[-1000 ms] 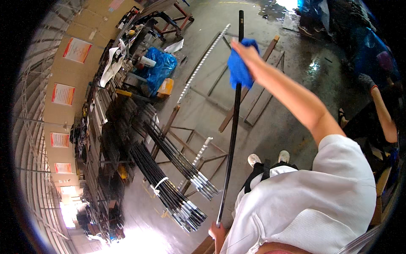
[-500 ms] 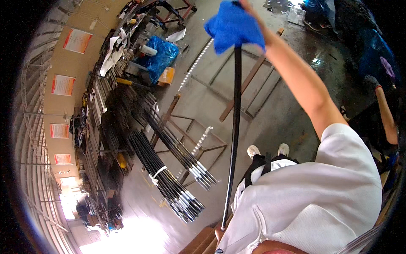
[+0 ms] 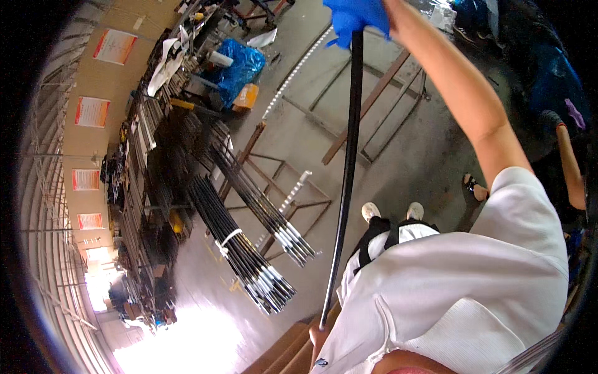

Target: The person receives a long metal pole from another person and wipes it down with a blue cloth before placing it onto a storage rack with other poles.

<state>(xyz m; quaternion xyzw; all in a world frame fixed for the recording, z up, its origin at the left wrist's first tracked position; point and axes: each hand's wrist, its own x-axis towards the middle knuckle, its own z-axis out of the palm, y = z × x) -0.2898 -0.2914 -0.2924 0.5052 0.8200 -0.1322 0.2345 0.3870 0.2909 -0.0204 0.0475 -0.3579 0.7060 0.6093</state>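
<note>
A long, thin black rod (image 3: 351, 143) runs from near my body up to the top edge of the picture, curved by the lens. At its far part, my right hand (image 3: 392, 14) grips a blue cloth (image 3: 358, 19) wrapped around the rod; most of the fingers are hidden by cloth or cut off by the frame. Close to my chest, my left hand (image 3: 317, 338) is closed at the rod's near end, only partly in sight beside my white shirt.
Left of the rod, a tied bundle of black rods (image 3: 240, 255) and a looser group (image 3: 268, 215) rest on a metal stand (image 3: 255, 140). Another frame (image 3: 367, 106) stands ahead. Beyond are blue plastic (image 3: 240, 68) and an orange box (image 3: 246, 96). A co-worker's arm (image 3: 570, 162) shows at right.
My right hand and the blue cloth have shifted farther out along the rod. The view has tilted slightly, and a sandalled foot shows more plainly at the right.
</note>
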